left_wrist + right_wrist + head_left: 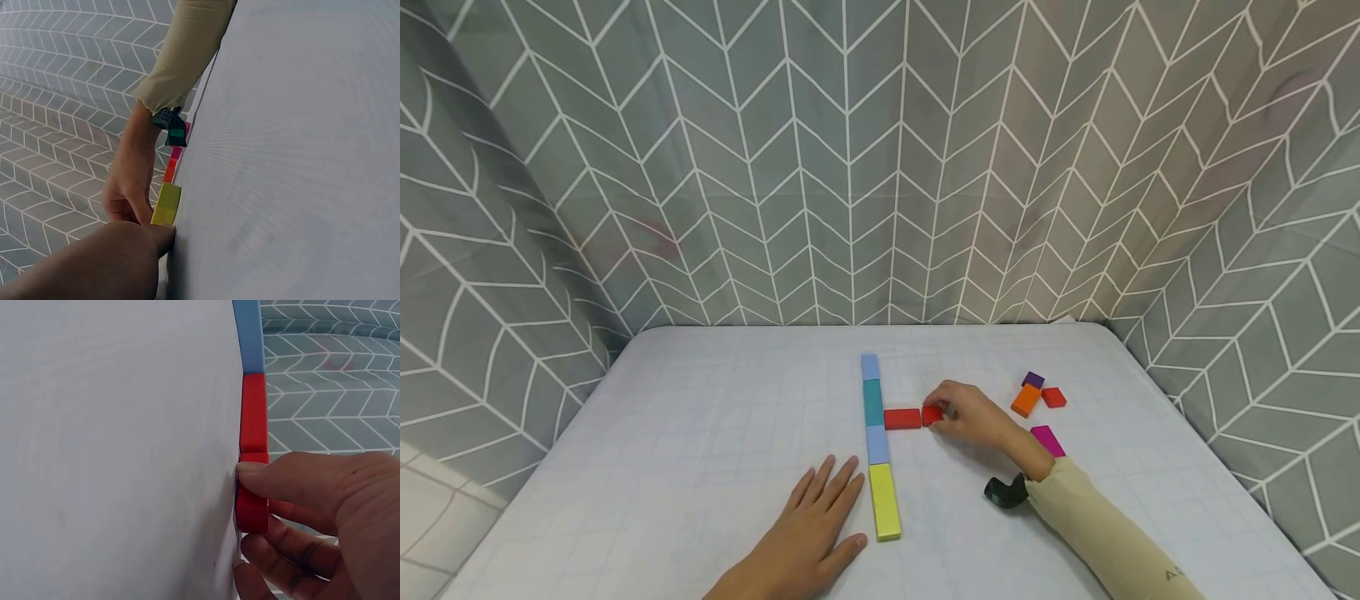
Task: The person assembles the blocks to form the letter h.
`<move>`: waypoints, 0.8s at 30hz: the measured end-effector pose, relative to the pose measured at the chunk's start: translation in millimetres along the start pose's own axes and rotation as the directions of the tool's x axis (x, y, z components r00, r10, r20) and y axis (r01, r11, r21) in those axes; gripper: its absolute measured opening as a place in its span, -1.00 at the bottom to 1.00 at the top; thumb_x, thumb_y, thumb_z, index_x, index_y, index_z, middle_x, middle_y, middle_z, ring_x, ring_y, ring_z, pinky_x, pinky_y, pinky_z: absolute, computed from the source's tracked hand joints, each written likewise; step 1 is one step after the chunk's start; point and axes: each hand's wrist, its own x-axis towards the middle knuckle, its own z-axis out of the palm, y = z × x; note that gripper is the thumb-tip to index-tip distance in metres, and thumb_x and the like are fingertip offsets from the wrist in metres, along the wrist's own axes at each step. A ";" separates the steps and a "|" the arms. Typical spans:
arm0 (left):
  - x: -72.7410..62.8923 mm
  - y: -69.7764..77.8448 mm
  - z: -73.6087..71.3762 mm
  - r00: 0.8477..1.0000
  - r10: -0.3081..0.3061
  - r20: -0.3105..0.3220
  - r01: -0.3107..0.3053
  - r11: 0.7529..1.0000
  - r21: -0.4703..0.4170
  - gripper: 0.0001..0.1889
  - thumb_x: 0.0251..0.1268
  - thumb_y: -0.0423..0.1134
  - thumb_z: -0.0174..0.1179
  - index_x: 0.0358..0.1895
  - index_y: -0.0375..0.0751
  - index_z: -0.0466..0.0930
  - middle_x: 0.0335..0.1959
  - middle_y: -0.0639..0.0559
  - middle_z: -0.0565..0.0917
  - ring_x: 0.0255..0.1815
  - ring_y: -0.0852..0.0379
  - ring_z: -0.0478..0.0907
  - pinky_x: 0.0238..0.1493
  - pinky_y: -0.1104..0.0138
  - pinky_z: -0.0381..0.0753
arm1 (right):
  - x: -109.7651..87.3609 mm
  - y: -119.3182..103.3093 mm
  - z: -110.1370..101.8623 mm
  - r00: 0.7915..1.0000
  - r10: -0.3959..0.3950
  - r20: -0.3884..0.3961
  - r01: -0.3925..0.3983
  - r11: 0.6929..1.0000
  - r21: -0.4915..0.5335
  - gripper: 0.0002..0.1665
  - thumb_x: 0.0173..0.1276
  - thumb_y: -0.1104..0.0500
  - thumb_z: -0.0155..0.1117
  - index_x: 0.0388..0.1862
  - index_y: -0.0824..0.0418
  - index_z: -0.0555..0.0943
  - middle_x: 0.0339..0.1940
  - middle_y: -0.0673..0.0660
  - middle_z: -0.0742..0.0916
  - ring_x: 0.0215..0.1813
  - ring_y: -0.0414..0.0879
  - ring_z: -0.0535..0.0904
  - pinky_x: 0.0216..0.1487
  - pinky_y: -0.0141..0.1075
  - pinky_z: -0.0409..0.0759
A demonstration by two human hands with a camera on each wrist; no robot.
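My right hand (972, 414) pinches a small red block (253, 509) between thumb and fingers. That block lies end to end with a longer red block (902, 419), which meets the side of an upright line of blocks. Top to bottom, the line runs light blue (870, 367), teal (873, 403), another light blue (877, 445) and yellow (885, 502). Flat on the white table rests my left hand (808, 533), fingers spread, just left of the yellow block. In the left wrist view, the yellow block (167, 204) shows just beyond the left hand.
On the right of the white table (700, 400) lie a purple block (1033, 380), an orange block (1026, 400), a red block (1054, 397) and a magenta block (1048, 441). A black wrist device (1006, 492) sits by the right cuff. Patterned curtains (880, 167) surround the table.
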 end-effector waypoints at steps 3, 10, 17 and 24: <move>0.1 0.1 -0.5 1.000 0.001 0.002 -0.001 1.000 -0.001 -0.11 0.53 0.44 -0.19 0.69 -0.06 0.09 0.72 0.07 -0.06 0.70 -0.10 -0.27 0.59 -0.17 -0.25 | 0.1 -1.4 0.7 1.000 0.004 0.000 -0.004 1.000 -0.001 -0.65 0.30 0.28 0.55 0.06 0.20 0.74 -0.11 -0.04 0.69 -0.07 -0.08 0.59 -0.05 -0.34 0.68; 0.9 1.3 -1.1 1.000 -0.014 0.015 0.014 1.000 -0.005 -0.10 0.51 0.45 -0.17 0.69 -0.06 0.10 0.72 0.07 -0.05 0.70 -0.10 -0.27 0.59 -0.18 -0.25 | 0.1 -2.0 2.3 1.000 0.013 0.001 -0.013 1.000 -0.005 -0.64 0.30 0.27 0.56 0.08 0.19 0.74 -0.10 -0.04 0.69 -0.07 -0.10 0.58 -0.04 -0.34 0.67; 1.1 1.6 -1.2 1.000 -0.017 0.018 0.017 1.000 -0.009 -0.10 0.51 0.45 -0.16 0.69 -0.06 0.10 0.72 0.07 -0.04 0.70 -0.10 -0.27 0.59 -0.19 -0.25 | 0.0 -2.3 2.1 1.000 0.005 0.007 -0.005 1.000 -0.004 -0.64 0.31 0.25 0.55 0.08 0.19 0.74 -0.11 -0.05 0.68 -0.09 -0.10 0.56 -0.05 -0.32 0.67; 0.8 1.4 -1.2 1.000 -0.018 0.021 0.019 1.000 -0.006 -0.09 0.50 0.47 -0.18 0.69 -0.05 0.09 0.72 0.08 -0.06 0.70 -0.09 -0.27 0.58 -0.20 -0.25 | -0.2 -2.0 1.7 1.000 -0.002 0.006 0.002 1.000 -0.020 -0.63 0.30 0.24 0.56 0.09 0.19 0.74 -0.11 -0.05 0.68 -0.10 -0.11 0.56 -0.06 -0.34 0.66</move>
